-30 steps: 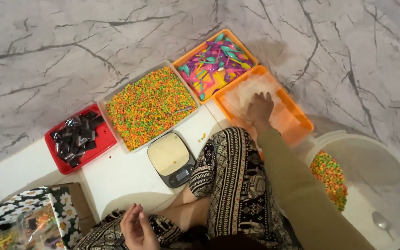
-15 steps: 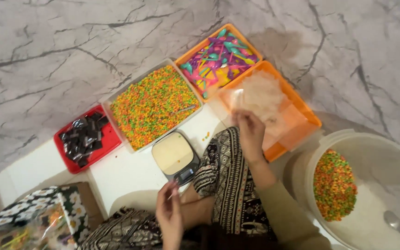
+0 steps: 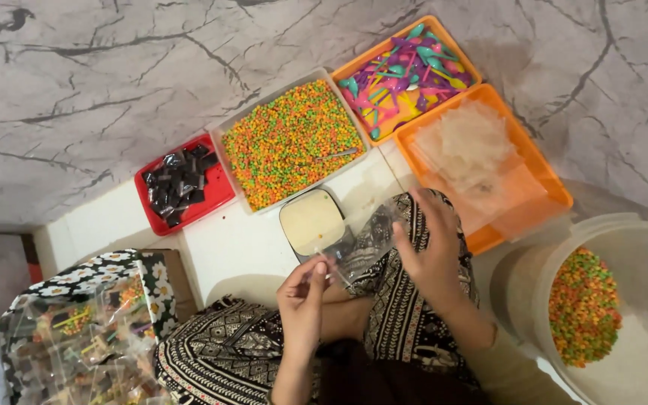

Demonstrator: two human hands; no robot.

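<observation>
The person sits on the floor with patterned trousers point(image 3: 406, 322) filling the lower middle of the frame, and both hands meet over the lap on a small clear plastic bag point(image 3: 365, 244). The left hand point(image 3: 303, 294) pinches the bag's lower edge between thumb and fingertips, fingers drawn close together. The right hand point(image 3: 430, 247) has its fingers spread and curled around the bag's upper side, holding it open or flat; I cannot tell which.

Just above the hands, a small kitchen scale point(image 3: 313, 223) with a pale platform sits on the white mat point(image 3: 226, 247). Beyond it stands a white tray point(image 3: 292, 142) of orange, green and yellow pellets with a spoon lying in it. To its left is a red tray point(image 3: 181, 186) of small dark sachets. In the upper right, an orange tray point(image 3: 406, 75) holds bright plastic spoons, and beside it another orange tray point(image 3: 489, 161) holds a heap of clear bags. At the lower right, a big white tub point(image 3: 639, 300) contains more pellets. In the lower left, a flower-printed box point(image 3: 76, 330) is stuffed with filled packets.
</observation>
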